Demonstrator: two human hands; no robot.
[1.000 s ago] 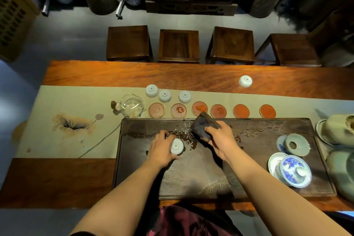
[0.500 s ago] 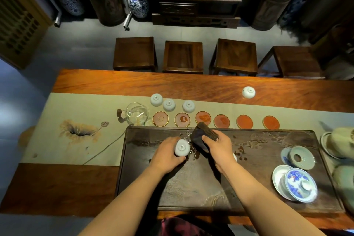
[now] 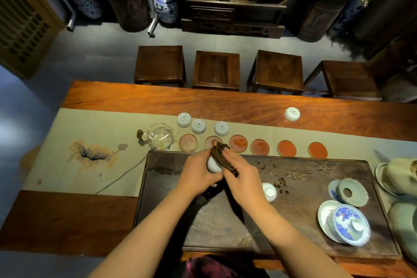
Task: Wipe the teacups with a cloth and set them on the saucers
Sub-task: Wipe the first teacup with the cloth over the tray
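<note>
Left hand (image 3: pixel 198 176) clamped round a white teacup (image 3: pixel 213 165) above the dark tea tray (image 3: pixel 316 187) — right hand (image 3: pixel 242 178) pressing a folded brown cloth (image 3: pixel 222 158) against its right side. Six saucers (image 3: pixel 286 148) just beyond, all bare; nearest ones straight ahead of the cup. Glass pitcher (image 3: pixel 161 136) apparently holding only clear liquid. Second cup (image 3: pixel 269 191) on the tray, beside the right wrist — likely next.

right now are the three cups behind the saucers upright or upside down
Upside down. Each of the three cups on the runner shows its foot ring on top, with no open mouth visible.
</note>
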